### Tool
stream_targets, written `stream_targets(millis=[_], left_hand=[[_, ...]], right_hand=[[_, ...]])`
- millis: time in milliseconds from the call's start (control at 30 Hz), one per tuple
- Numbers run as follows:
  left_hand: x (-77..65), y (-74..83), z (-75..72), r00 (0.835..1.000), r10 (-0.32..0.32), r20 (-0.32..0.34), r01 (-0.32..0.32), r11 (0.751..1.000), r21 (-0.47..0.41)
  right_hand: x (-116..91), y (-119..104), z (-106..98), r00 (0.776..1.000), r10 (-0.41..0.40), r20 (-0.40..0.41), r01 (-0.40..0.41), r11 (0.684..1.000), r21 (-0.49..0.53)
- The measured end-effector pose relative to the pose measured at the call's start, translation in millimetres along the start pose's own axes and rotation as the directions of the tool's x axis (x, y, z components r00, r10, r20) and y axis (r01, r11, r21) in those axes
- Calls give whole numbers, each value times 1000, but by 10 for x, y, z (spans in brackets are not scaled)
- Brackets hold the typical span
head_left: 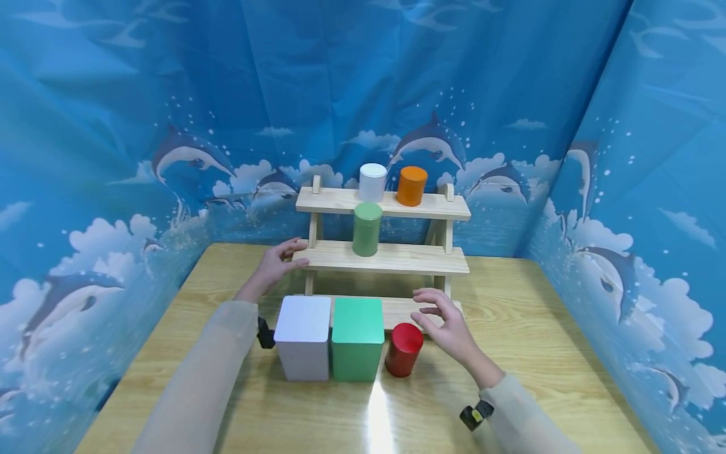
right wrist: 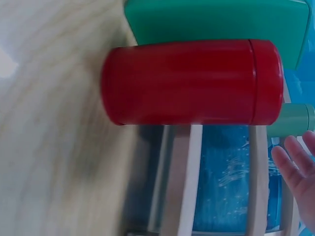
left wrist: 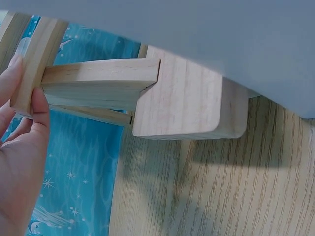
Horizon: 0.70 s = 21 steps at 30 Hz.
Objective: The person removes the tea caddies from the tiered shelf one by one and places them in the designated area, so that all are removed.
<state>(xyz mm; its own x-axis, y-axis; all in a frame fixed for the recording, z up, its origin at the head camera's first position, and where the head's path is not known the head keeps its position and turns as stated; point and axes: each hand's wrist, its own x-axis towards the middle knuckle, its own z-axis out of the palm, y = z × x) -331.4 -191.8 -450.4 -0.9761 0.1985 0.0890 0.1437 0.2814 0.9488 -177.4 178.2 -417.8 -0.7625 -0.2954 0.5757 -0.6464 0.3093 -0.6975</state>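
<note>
1. Pinching the wooden stand at the left end of its middle shelf, your left hand is clamped on the board, with thumb and fingers on different sides.
2. Your right hand has its fingers apart and bent a little, up over the right part of the bottom shelf.
3. The red can stands upright on the table, just to the left of your right hand and a bit closer to you.
4. Next to the red can, on its left, is the big green box, and then the big white box. Both sit in front of the stand.
5. The green can stands on the middle shelf, to the right of your left hand.
6. Up on the top shelf, the white can is beside the orange can.
7. Behind it all hangs a blue dolphin curtain.
</note>
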Motion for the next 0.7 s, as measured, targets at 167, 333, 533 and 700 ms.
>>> stream_targets(millis=[167,333,533,700], left_hand=[[2,1,1,1000,2,1,-2,1000,-1],[9,-6,5,1000,-7,-2,7,1000,0],[-8,36,1,1000,-20,8,20,1000,-8],[-34,77,5,1000,-19,6,19,1000,-3]], right_hand=[[110,-21,1,1000,-1,5,1,1000,-6],[211,-27,0,1000,-8,7,8,1000,-1],[331,-60,0,1000,1,6,-1,1000,-5],[434,-84,8,999,35,21,-35,999,2]])
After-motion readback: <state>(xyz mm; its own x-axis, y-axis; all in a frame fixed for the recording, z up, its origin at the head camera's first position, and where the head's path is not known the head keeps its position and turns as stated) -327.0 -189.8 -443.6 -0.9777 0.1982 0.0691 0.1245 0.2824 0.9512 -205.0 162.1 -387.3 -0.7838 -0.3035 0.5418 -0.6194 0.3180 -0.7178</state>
